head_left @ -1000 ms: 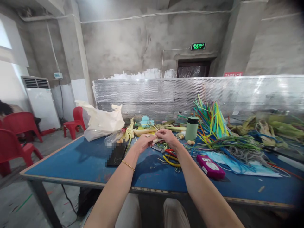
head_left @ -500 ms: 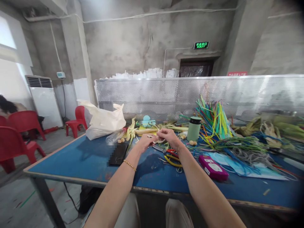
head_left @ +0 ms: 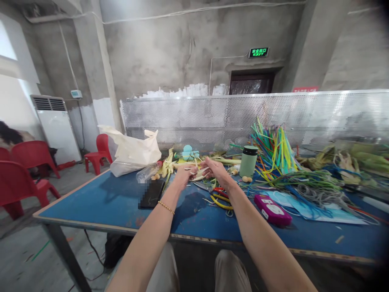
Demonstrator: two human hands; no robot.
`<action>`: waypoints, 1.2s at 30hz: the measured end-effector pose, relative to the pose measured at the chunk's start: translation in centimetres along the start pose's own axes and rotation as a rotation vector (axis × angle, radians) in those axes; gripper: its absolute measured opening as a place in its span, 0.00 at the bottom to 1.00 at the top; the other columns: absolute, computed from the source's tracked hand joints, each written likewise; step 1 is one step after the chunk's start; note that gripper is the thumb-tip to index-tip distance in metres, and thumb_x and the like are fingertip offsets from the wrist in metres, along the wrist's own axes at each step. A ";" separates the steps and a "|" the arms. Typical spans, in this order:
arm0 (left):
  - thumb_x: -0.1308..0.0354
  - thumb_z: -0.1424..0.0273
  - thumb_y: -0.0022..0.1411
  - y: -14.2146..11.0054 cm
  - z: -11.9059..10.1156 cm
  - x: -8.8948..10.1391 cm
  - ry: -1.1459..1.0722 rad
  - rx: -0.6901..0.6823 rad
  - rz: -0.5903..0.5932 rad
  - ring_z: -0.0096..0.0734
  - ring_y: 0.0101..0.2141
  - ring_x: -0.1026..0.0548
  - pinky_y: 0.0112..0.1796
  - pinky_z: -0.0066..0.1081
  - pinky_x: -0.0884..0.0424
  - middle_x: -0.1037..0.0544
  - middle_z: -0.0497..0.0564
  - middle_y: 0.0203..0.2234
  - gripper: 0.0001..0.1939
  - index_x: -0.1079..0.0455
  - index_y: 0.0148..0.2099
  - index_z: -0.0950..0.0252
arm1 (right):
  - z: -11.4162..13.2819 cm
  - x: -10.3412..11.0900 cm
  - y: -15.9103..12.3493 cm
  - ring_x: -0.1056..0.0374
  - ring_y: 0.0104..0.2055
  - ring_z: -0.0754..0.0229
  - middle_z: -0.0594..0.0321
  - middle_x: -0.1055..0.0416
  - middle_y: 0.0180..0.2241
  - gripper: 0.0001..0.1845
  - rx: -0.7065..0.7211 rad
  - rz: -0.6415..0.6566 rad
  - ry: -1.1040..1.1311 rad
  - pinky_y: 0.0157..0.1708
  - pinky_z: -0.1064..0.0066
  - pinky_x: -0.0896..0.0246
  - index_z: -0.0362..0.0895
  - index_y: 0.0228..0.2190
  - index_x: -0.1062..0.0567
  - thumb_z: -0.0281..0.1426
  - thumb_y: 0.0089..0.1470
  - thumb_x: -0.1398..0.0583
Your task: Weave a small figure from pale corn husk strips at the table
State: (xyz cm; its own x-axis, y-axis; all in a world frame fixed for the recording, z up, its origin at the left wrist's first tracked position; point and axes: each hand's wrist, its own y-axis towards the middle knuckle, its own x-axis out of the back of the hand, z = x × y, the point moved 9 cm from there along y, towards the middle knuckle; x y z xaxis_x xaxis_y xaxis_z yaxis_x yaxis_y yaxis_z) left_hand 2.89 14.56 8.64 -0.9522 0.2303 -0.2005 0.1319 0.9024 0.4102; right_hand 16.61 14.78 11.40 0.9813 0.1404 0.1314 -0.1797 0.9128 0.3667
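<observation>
Pinching pale strips (head_left: 199,173), left hand (head_left: 186,175) and right hand (head_left: 214,170), fingers curled nearly closed | green flask (head_left: 248,163) at three o'clock | purple box (head_left: 272,210) at four o'clock, on blue table (head_left: 121,207)

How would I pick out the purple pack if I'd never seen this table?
On the blue table, look just right of the person's right forearm. The purple pack lies there, left of the pale blue masks. It is a chunky block with white printing, unlike those thin, flat masks.
</observation>
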 end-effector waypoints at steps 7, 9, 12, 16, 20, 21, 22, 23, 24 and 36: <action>0.28 0.59 0.42 0.1 -0.1 -0.1 -0.088 0.006 0.001 0.22 0.22 0.37 0.25 0.28 0.43 0.32 0.46 0.19 0.19 0.28 0.28 0.69 | 0.6 -1.6 -0.7 0.35 0.18 0.65 0.62 0.29 0.16 0.22 0.109 0.079 -0.136 0.18 0.75 0.39 0.41 0.22 0.25 0.48 0.42 0.32; 0.28 0.59 0.42 0.0 -0.1 -0.4 -0.095 0.020 0.023 0.22 0.22 0.37 0.25 0.28 0.43 0.33 0.46 0.19 0.20 0.29 0.27 0.69 | 0.7 -1.5 -0.7 0.35 0.18 0.65 0.63 0.30 0.15 0.21 0.118 0.063 -0.134 0.18 0.75 0.40 0.41 0.22 0.25 0.47 0.43 0.32; 0.27 0.59 0.41 -0.2 -0.2 -0.5 -0.076 0.026 0.032 0.22 0.21 0.37 0.25 0.28 0.43 0.34 0.45 0.18 0.20 0.31 0.25 0.69 | 0.6 -1.5 -0.6 0.38 0.16 0.67 0.65 0.30 0.15 0.18 0.121 0.055 -0.185 0.17 0.76 0.42 0.41 0.23 0.25 0.44 0.44 0.33; 0.28 0.60 0.42 -0.2 -0.4 -0.3 -0.027 0.005 0.027 0.21 0.21 0.38 0.25 0.27 0.44 0.35 0.45 0.17 0.20 0.33 0.23 0.68 | 0.5 -1.1 -0.4 0.38 0.16 0.66 0.65 0.31 0.14 0.14 0.134 0.023 -0.235 0.17 0.76 0.43 0.41 0.23 0.26 0.41 0.45 0.35; 0.29 0.62 0.44 -0.2 -0.6 -0.2 -0.011 -0.019 0.017 0.21 0.20 0.39 0.24 0.27 0.45 0.35 0.45 0.16 0.18 0.33 0.22 0.67 | 0.7 -0.5 -0.2 0.38 0.17 0.66 0.64 0.31 0.15 0.14 0.174 -0.005 -0.254 0.18 0.75 0.43 0.42 0.21 0.28 0.40 0.47 0.37; 0.30 0.63 0.44 -0.2 -0.7 -0.2 -0.010 -0.022 0.014 0.21 0.20 0.38 0.24 0.28 0.45 0.35 0.45 0.16 0.17 0.34 0.22 0.67 | 0.8 -0.3 -0.2 0.37 0.17 0.66 0.64 0.31 0.15 0.14 0.186 -0.012 -0.262 0.19 0.75 0.43 0.42 0.21 0.28 0.40 0.47 0.37; 0.30 0.63 0.45 -0.2 -0.7 -0.2 -0.010 -0.021 0.013 0.21 0.20 0.38 0.24 0.28 0.45 0.35 0.45 0.16 0.17 0.34 0.22 0.67 | 0.9 -0.2 -0.2 0.37 0.17 0.65 0.64 0.31 0.15 0.14 0.197 -0.017 -0.273 0.19 0.75 0.43 0.42 0.21 0.28 0.40 0.47 0.37; 0.30 0.63 0.45 -0.2 -0.8 -0.2 -0.009 -0.020 0.014 0.21 0.20 0.39 0.24 0.28 0.45 0.35 0.45 0.16 0.17 0.34 0.22 0.67 | 1.0 -0.1 -0.2 0.37 0.17 0.65 0.64 0.31 0.15 0.14 0.204 -0.023 -0.282 0.19 0.75 0.42 0.42 0.22 0.28 0.40 0.46 0.37; 0.30 0.63 0.45 -0.3 -0.9 -0.2 -0.007 -0.019 0.017 0.21 0.20 0.39 0.24 0.28 0.45 0.35 0.45 0.16 0.17 0.34 0.22 0.67 | 1.0 -0.1 -0.2 0.36 0.18 0.65 0.64 0.31 0.15 0.14 0.206 -0.026 -0.290 0.20 0.74 0.42 0.42 0.22 0.28 0.40 0.46 0.37; 0.25 0.62 0.39 -0.7 0.1 -1.9 -0.030 0.089 0.170 0.20 0.21 0.38 0.26 0.28 0.46 0.33 0.44 0.18 0.19 0.30 0.25 0.70 | 1.6 -0.8 -0.6 0.38 0.21 0.66 0.64 0.29 0.21 0.19 0.162 0.055 -0.175 0.22 0.73 0.42 0.40 0.28 0.23 0.45 0.43 0.33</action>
State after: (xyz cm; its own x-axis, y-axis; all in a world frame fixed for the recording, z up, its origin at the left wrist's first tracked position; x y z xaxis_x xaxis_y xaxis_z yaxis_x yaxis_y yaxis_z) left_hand 4.65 13.52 8.60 -0.9056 0.3920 -0.1617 0.3157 0.8779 0.3601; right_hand 15.84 13.48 12.49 0.9456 0.1063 0.3075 -0.2546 0.8302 0.4959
